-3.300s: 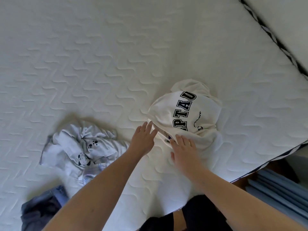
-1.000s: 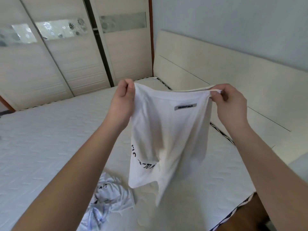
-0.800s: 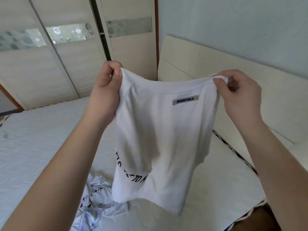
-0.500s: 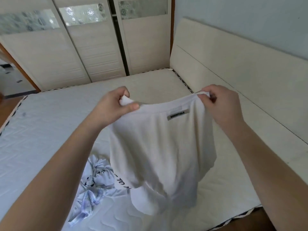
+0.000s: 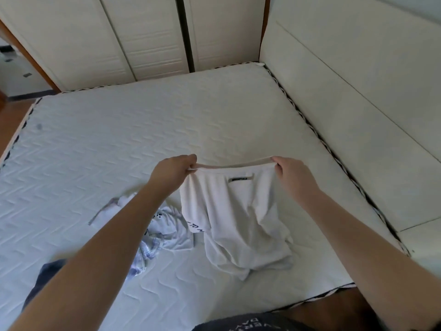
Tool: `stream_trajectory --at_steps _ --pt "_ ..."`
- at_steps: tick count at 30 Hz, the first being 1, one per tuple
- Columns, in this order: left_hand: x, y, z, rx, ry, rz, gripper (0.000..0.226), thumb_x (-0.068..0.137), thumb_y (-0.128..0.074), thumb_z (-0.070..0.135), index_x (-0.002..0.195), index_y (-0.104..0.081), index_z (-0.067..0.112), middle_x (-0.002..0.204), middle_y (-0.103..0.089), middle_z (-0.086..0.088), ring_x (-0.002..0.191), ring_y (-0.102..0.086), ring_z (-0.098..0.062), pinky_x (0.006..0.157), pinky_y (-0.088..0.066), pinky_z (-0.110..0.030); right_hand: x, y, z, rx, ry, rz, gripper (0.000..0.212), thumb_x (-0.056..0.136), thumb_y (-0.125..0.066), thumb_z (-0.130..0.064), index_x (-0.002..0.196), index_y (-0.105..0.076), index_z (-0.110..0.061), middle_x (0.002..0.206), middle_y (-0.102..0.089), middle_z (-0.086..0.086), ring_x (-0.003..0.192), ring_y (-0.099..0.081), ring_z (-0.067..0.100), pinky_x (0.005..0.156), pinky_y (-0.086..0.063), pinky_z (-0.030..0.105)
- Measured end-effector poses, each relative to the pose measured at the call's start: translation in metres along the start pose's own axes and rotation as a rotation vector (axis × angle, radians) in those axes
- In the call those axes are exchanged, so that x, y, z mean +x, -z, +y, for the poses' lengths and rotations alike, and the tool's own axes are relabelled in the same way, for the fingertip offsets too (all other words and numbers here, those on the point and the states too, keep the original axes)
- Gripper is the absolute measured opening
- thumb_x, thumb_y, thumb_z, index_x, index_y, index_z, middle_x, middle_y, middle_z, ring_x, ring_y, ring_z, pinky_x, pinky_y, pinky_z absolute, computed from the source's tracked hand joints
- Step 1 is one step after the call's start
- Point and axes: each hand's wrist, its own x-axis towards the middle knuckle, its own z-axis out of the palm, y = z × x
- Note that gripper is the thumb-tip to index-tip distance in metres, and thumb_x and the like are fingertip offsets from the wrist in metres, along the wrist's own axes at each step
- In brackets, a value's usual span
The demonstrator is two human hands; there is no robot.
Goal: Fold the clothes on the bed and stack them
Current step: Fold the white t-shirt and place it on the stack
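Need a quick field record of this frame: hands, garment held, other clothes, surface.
left hand: pinches one end of the shirt's top edge
right hand: pinches the other end
white shirt: held up, lower part bunched on the mattress
pale printed garment: crumpled, left of shirt
dark garment: near left edge
mattress: white, quilted

Home bedroom: bare quilted mattress, padded headboard, sliding wardrobe doors behind.

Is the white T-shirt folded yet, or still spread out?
Not folded. The white T-shirt hangs from both hands, which pinch its top edge; its lower part bunches on the mattress.
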Motion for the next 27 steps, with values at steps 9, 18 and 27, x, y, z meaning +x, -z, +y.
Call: stream_trajectory --at_steps 9,18,27 --pt "0.032 -0.055 -0.006 -0.294 0.176 0.03 0.013 0.09 -0.063 0.01 0.099 -0.054 0.014 0.066 -0.052 0.013 0.067 -0.052 -0.022 0.055 -0.034 -0.027 0.015 -0.024 0.026 0.035 -0.114 -0.032 0.028 0.096 -0.052 -0.015 0.12 -0.068 -0.013 0.103 -0.072 0.011 0.097 -0.065 0.03 0.08 -0.047 0.035" --pt "0.094 -0.083 0.007 -0.374 0.421 0.112 0.01 0.09 -0.064 0.017 0.095 -0.073 0.019 0.084 -0.072 -0.001 0.082 -0.064 -0.021 0.07 -0.044 -0.027 0.093 -0.046 0.06 0.544 -0.304 -0.402 0.051 0.097 -0.053 -0.017 0.145 -0.038 -0.023 0.147 -0.045 0.005 0.137 -0.041 0.016 0.108 -0.035 0.033" --pt "0.203 -0.096 -0.012 -0.379 0.559 0.119 0.015 0.089 -0.056 0.017 0.089 -0.071 0.021 0.078 -0.064 0.012 0.082 -0.064 -0.015 0.059 -0.04 -0.011 0.224 -0.071 0.075 0.715 -0.347 -0.456 0.056 0.094 -0.057 -0.011 0.145 -0.037 -0.019 0.151 -0.039 0.009 0.138 -0.038 0.017 0.104 -0.034 0.03"
